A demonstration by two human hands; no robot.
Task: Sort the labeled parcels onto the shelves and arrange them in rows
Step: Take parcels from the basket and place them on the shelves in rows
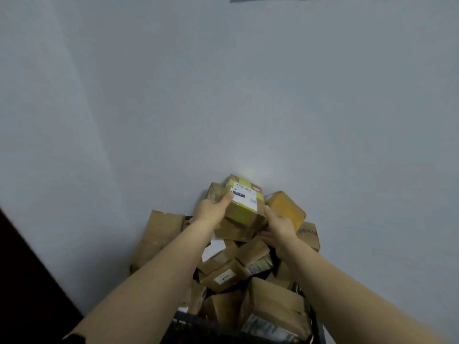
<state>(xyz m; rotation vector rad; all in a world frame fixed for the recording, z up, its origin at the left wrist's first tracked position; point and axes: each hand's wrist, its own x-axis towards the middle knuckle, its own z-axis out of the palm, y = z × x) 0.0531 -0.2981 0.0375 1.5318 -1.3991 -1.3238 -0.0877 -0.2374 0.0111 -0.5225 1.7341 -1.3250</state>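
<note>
Parcel, labeled, atop pile in crate: left hand and right hand grip opposite sides.

Brown parcel, yellow-green tape, white label

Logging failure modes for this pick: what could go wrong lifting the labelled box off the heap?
Left hand and right hand grip the labelled box atop a loose heap; lifting it may tip the yellow box beside it. The heap rises above the black crate rim, so a slide could spill parcels.
</note>
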